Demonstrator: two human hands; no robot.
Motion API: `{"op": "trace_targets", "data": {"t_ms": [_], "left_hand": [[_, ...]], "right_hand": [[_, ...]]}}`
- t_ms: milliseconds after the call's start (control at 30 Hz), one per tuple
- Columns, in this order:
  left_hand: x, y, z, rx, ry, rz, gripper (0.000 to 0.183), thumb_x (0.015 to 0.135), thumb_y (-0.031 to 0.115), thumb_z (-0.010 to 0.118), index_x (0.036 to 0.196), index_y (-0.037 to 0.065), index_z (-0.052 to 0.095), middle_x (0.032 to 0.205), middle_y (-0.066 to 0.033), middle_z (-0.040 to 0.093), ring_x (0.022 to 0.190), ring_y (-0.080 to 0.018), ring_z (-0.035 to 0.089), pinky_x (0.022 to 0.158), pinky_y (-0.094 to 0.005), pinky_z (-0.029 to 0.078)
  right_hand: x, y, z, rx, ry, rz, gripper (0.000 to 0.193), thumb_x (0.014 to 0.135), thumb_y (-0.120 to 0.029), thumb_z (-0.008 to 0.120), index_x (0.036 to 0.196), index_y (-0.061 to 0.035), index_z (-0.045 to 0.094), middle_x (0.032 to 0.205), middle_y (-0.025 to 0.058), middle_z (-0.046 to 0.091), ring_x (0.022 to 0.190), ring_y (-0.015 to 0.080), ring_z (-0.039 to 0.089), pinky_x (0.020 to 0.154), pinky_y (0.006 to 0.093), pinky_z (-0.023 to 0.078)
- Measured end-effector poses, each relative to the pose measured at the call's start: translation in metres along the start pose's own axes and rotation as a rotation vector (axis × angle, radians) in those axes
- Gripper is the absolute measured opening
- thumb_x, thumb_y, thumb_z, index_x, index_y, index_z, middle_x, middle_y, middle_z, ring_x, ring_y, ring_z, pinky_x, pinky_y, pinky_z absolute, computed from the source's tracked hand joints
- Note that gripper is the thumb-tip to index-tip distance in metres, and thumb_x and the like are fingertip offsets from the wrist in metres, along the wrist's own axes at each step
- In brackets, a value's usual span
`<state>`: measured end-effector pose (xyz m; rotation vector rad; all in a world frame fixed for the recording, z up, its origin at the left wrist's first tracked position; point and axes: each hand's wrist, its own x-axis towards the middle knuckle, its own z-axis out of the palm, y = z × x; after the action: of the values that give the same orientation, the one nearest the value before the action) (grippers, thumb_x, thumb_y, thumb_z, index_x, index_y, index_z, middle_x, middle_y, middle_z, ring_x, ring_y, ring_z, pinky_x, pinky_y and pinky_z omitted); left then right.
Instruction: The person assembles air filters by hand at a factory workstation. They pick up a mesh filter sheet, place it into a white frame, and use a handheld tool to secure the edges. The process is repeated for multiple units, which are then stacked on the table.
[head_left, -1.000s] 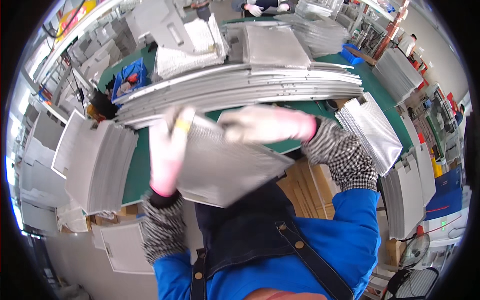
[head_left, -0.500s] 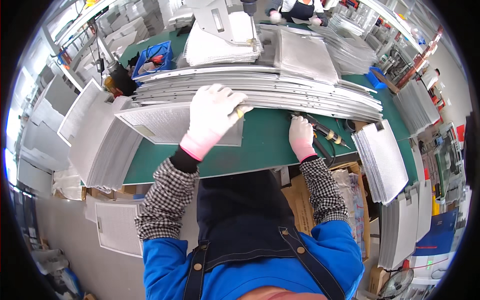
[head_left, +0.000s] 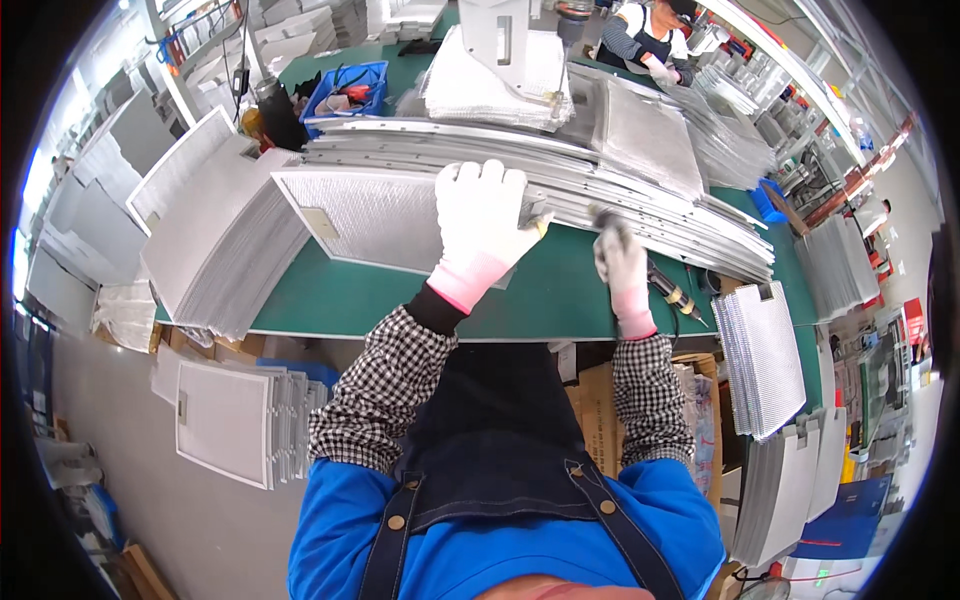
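Before the strips (head_left: pixel 580 185) on the worktop (head_left: pixel 380 305), my left hand (head_left: pixel 485 225) has fingers closed on the panel (head_left: pixel 385 220); my right hand (head_left: pixel 622 265) blurs, grip unclear. Mid-job, I'd judge: panel not yet stacked.

Our left hand (head_left: pixel 485 222) and right hand (head_left: pixel 622 262) are showing white gloves (head_left: pixel 475 200) with pink cuffs (head_left: pixel 465 285). We are wearing black-and-white checked oversleeves (head_left: pixel 372 388), a bright blue top (head_left: pixel 450 560) and a dark navy apron (head_left: pixel 500 430) with 4 bronze buttons (head_left: pixel 396 522). The counter (head_left: pixel 375 310) before us is showing green, the finely patterned panel (head_left: pixel 378 215) is gleaming silver-grey, and the driver (head_left: pixel 679 298) is mixing black and yellow.
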<state>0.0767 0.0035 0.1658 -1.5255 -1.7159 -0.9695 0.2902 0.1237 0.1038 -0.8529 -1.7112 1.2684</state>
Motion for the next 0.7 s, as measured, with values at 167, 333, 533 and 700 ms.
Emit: {"op": "trace_targets", "data": {"t_ms": [167, 333, 533, 700], "left_hand": [[0.001, 0.004, 0.004, 0.034, -0.007, -0.045, 0.043, 0.068, 0.043, 0.081, 0.09, 0.011, 0.063, 0.09, -0.0075, 0.056, 0.09, -0.0283, 0.055, 0.09, -0.0474, 0.04], [0.002, 0.004, 0.004, 0.008, -0.023, -0.042, 0.04, 0.069, 0.039, 0.081, 0.089, 0.01, 0.062, 0.09, -0.009, 0.056, 0.091, -0.0295, 0.054, 0.091, -0.0476, 0.039], [0.002, 0.003, 0.008, -0.017, 0.013, -0.033, 0.038, 0.071, 0.038, 0.08, 0.089, 0.01, 0.061, 0.09, -0.0095, 0.055, 0.092, -0.0298, 0.054, 0.092, -0.0479, 0.038], [0.0, 0.007, 0.012, -0.004, 0.003, -0.074, 0.038, 0.071, 0.037, 0.079, 0.089, 0.01, 0.06, 0.089, -0.0095, 0.055, 0.092, -0.0297, 0.054, 0.092, -0.0478, 0.037]], "right_hand": [[-0.041, -0.07, 0.071, 0.345, -0.176, -0.019, 0.039, 0.107, -0.045, 0.049, 0.092, -0.009, 0.048, 0.069, -0.0025, 0.044, 0.051, 0.0059, 0.04, 0.046, 0.0224, 0.032], [-0.014, -0.113, 0.039, -0.323, -0.096, -0.2, 0.025, 0.104, -0.026, 0.057, 0.106, -0.001, 0.059, 0.079, 0.0051, 0.059, 0.06, 0.0122, 0.053, 0.054, 0.0276, 0.042], [0.024, -0.174, 0.027, -1.394, -0.393, -0.857, 0.025, 0.091, -0.015, 0.062, 0.113, -0.0046, 0.064, 0.111, 0.0166, 0.067, 0.08, 0.028, 0.07, 0.065, 0.0376, 0.056], [0.048, -0.196, 0.017, -1.139, -0.369, -1.14, 0.025, 0.09, -0.017, 0.063, 0.112, -0.0071, 0.066, 0.104, 0.0137, 0.069, 0.079, 0.0293, 0.069, 0.066, 0.038, 0.057]]}}
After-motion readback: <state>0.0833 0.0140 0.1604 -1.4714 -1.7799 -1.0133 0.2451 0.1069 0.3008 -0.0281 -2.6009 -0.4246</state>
